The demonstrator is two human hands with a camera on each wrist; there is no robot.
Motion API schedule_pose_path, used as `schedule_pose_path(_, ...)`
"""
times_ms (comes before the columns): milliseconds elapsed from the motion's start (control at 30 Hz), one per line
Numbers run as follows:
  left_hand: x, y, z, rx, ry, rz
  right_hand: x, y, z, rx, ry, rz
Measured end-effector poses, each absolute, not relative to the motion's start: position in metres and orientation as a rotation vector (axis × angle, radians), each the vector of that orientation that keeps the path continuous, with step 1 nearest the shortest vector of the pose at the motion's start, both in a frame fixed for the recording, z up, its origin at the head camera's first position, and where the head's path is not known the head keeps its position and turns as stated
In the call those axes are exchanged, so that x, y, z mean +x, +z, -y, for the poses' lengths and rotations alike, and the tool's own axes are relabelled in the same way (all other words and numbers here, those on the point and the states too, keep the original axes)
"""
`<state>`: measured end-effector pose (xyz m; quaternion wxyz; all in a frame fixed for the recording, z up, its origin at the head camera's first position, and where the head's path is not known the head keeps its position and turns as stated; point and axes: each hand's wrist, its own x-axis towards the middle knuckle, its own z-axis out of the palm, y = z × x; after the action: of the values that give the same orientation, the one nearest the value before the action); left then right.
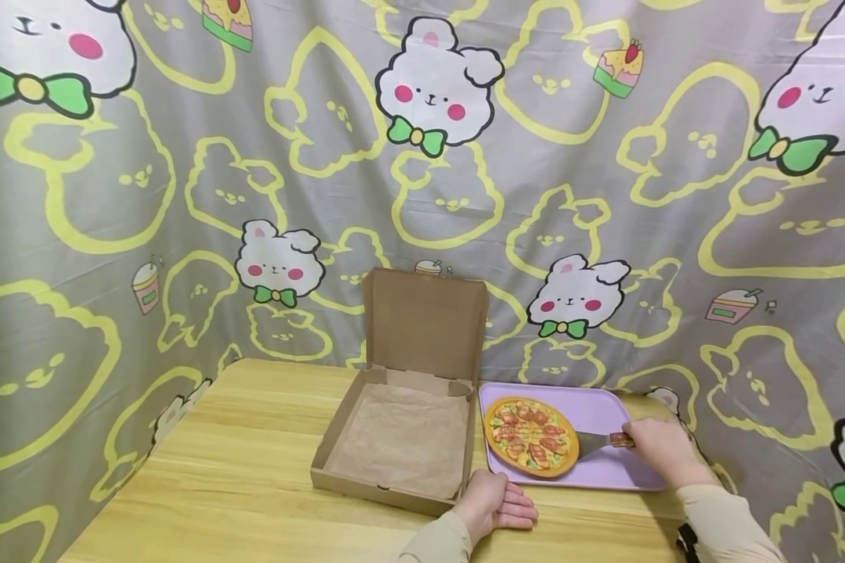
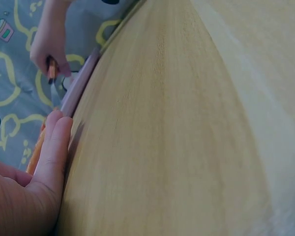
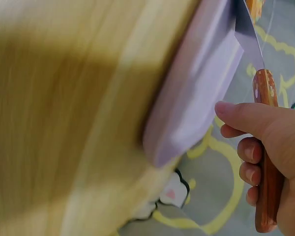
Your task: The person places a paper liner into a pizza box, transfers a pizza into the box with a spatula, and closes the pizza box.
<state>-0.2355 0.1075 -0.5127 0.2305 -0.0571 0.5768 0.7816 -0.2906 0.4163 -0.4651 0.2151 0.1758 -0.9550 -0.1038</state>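
Note:
My right hand (image 1: 663,449) grips the wooden handle of a metal spatula (image 1: 593,443), its fingers curled round it in the right wrist view. The blade reaches under the right edge of a round pizza (image 1: 531,436) with an orange rim. That pizza is over the left part of a purple tray (image 1: 598,405); whether it is lifted off the tray, I cannot tell. My left hand (image 1: 494,504) is held with fingers straight, by the front right corner of an open cardboard box (image 1: 387,496) and in front of the tray. Brown paper (image 1: 407,434) lines the box.
The box lid (image 1: 426,324) stands upright at the back. Everything stands on a wooden table (image 1: 239,469), with a patterned curtain (image 1: 352,188) behind and at both sides. A small black object (image 1: 687,539) shows beside the right sleeve.

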Motion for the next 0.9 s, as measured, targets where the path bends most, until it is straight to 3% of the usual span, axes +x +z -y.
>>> schedule_pose_path(900,-0.228,-0.506,-0.109,-0.177,2.117,-1.598,-0.285,-0.472,-0.404,0.408,-0.185,2.686)
